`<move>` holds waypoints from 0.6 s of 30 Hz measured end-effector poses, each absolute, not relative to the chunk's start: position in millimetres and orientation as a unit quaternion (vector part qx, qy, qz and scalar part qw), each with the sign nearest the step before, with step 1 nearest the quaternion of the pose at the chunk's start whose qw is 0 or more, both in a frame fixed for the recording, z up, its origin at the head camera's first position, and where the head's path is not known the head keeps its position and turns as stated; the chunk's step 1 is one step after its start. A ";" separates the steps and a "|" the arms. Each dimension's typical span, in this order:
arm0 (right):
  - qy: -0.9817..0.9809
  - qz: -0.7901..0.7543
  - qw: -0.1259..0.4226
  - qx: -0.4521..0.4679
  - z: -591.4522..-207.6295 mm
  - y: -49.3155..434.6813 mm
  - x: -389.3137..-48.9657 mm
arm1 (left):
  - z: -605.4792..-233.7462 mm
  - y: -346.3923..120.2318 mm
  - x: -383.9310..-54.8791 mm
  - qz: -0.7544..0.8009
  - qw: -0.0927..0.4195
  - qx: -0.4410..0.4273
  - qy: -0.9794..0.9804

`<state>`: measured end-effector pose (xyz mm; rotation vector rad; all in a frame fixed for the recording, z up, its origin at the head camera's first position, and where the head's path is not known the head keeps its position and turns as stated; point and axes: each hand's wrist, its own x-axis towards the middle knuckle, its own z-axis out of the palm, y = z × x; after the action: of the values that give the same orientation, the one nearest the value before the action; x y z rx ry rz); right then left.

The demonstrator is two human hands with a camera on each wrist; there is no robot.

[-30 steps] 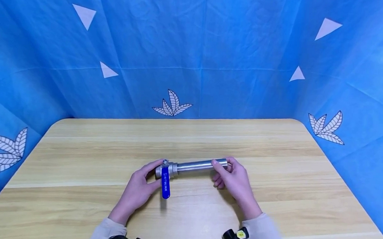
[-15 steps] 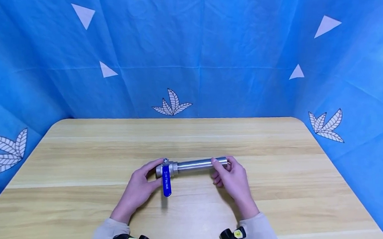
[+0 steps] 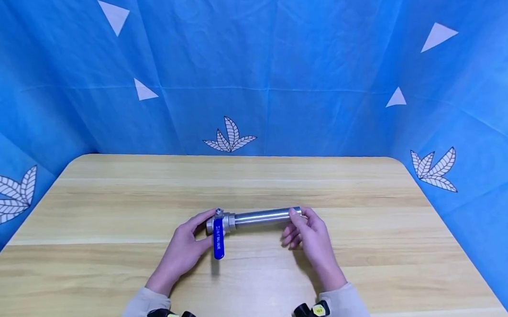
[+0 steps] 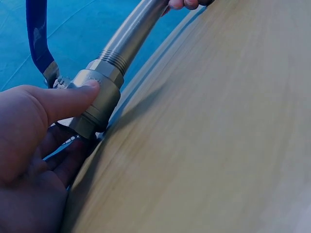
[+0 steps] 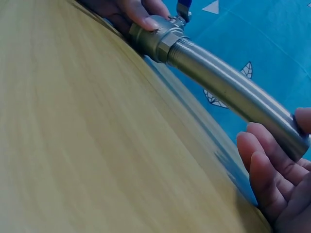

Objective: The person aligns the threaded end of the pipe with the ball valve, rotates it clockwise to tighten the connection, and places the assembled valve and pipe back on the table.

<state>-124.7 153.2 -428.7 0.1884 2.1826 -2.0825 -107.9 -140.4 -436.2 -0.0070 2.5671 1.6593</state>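
Observation:
A steel ball valve [image 3: 229, 223] with a blue lever [image 3: 218, 238] is joined to a straight metal pipe [image 3: 261, 217], whose threads show where it enters the valve in the left wrist view. My left hand [image 3: 183, 250] grips the valve's left end, its thumb [image 4: 73, 102] lying along the body. The lever points toward me. At the pipe's free right end, my right hand [image 3: 316, 241] pinches it between thumb and fingers. In the right wrist view the fingers [image 5: 267, 165] curl below the pipe. Pipe and valve are held close over the table.
The wood-grain table [image 3: 253, 177] has rounded far corners. Behind it and along both sides hangs a blue cloth [image 3: 328, 62] with white triangles and leaf prints. Each sleeve carries a small black camera [image 3: 310, 313] at the wrist.
My right thumb has shifted toward the pipe's free end, and more of the pipe shows. My left hand keeps its grip on the valve, almost unmoved.

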 end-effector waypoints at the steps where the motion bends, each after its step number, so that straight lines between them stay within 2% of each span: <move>1: 0.724 -0.684 0.059 0.068 -428.9 153.2 -125.3 | -436.2 -140.5 -108.2 0.542 0.042 -0.001 0.840; 9: 0.739 -0.665 0.044 0.102 -431.3 152.1 -128.1 | -437.1 -142.6 -110.1 0.544 0.043 0.010 0.838; 18: 0.721 -0.689 0.042 0.058 -432.4 150.2 -123.8 | -440.4 -143.2 -108.7 0.540 0.040 0.019 0.841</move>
<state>-123.8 150.2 -432.4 0.1774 2.2070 -2.1098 -108.7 -143.2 -440.4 0.0584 2.5756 1.6537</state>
